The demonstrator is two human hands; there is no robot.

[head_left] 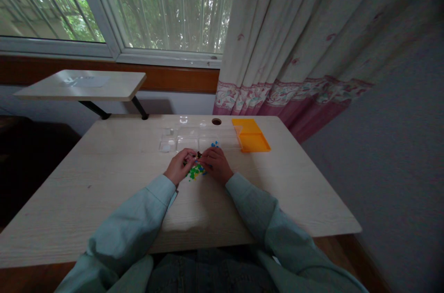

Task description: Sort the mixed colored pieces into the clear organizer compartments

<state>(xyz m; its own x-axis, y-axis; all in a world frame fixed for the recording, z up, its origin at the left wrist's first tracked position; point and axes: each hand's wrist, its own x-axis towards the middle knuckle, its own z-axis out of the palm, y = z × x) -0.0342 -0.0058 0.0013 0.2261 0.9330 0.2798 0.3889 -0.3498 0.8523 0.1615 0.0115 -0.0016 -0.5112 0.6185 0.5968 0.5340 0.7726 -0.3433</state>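
A small pile of tiny coloured pieces (196, 172), mostly green, yellow and blue with some dark ones, lies on the table between my hands. My left hand (179, 166) is at the pile's left edge, thumb and fingers curled in. From the right, my right hand (216, 164) reaches over the pile with its fingers pinched together. The fingertips of both hands nearly meet; whatever they hold is too small to name. Just beyond them is a clear divided plastic box (189, 132). A few blue pieces (215, 144) show in its front part, above my right hand.
An orange plastic tray (255, 141) sits against the clear box's right end. Behind the box is a round cable hole (216, 121). A raised shelf (118, 89) stands at the table's back left. The window and a curtain (270, 52) are behind the table (294, 191).
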